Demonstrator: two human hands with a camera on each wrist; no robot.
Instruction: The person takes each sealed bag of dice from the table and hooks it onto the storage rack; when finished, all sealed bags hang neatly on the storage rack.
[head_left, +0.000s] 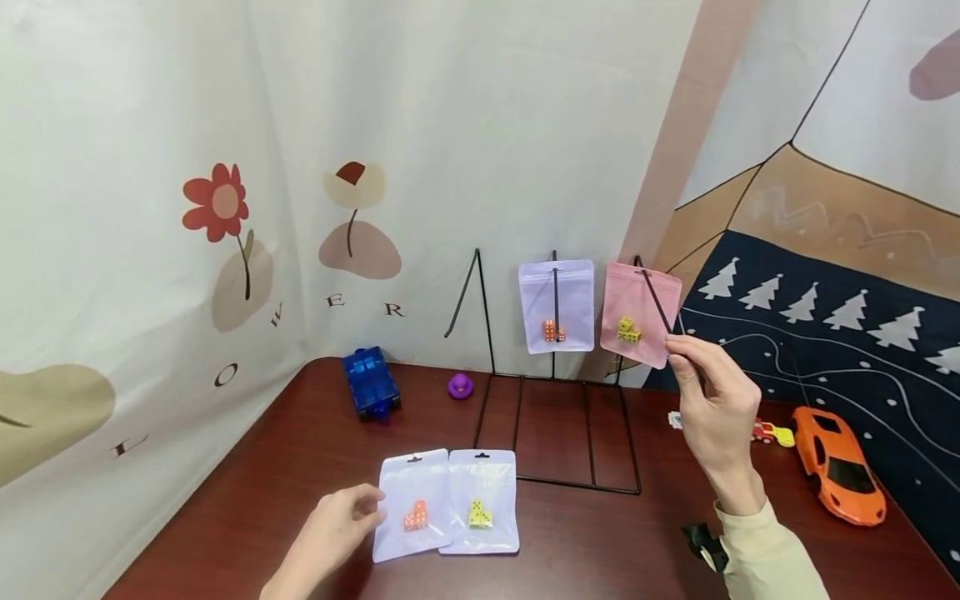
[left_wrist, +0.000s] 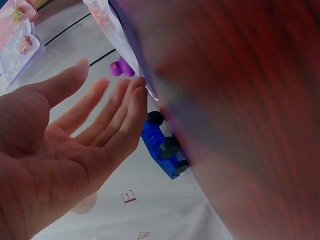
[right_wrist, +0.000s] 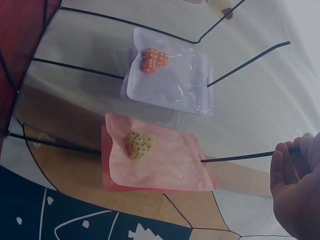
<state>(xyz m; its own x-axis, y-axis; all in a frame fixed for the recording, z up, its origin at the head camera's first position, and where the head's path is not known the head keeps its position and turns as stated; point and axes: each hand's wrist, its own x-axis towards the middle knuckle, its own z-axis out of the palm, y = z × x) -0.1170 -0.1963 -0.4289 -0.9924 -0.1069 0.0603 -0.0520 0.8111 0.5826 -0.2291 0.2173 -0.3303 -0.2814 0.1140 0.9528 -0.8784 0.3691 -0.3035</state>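
Note:
My right hand [head_left: 712, 408] pinches the free end of the right hook [right_wrist: 240, 158] of a black wire rack [head_left: 485, 321]. On that hook hangs a pink zip pouch [head_left: 640, 312] with yellow dice showing. Beside it, a lavender pouch [head_left: 557, 304] with orange dice hangs on the middle hook; the left hook [head_left: 461, 294] carries nothing. Two lavender pouches lie on the table, slightly overlapping: one with orange dice [head_left: 412, 542], one with yellow dice [head_left: 498, 483]. At the orange-dice pouch's left edge is my left hand [head_left: 330, 529], fingers loosely extended, fingertips at the pouch's edge, thumb apart.
A blue toy car [head_left: 371, 382] and a purple rubber duck [head_left: 460, 386] sit at the back left of the brown table [head_left: 247, 500]. On the right are an orange toy car [head_left: 838, 467], a small red and yellow toy [head_left: 772, 433] and a black object [head_left: 705, 546]. Printed cloth hangs behind.

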